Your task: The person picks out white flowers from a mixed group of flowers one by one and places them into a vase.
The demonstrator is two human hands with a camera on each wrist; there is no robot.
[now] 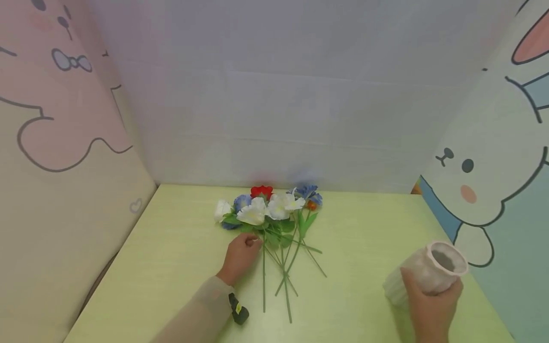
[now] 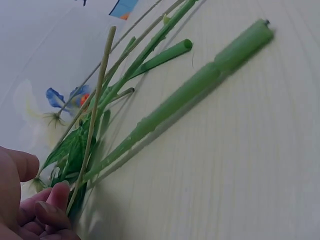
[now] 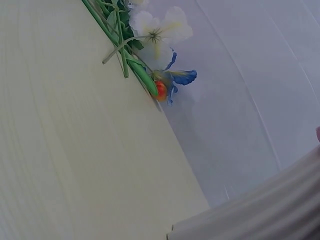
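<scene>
Left hand [image 1: 241,256]: fingers curled beside the flower stems [image 1: 264,281], thumb apart in the wrist view; cannot tell whether a stem is held. Right hand [image 1: 434,305]: fingers wrapped round the white vase [image 1: 422,274], tilted, at right of the surface [image 1: 351,295]. Step, judged: picking out a stem. Next move probably needs a firm pinch, vase steady. Wristband [image 1: 236,305]: yellow mark, unreadable; no brands legible.

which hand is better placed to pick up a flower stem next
Left, most likely: the left hand is right by the flower stems, with no vase to manage, while the right hand is off to the side, gripping the white vase.
</scene>
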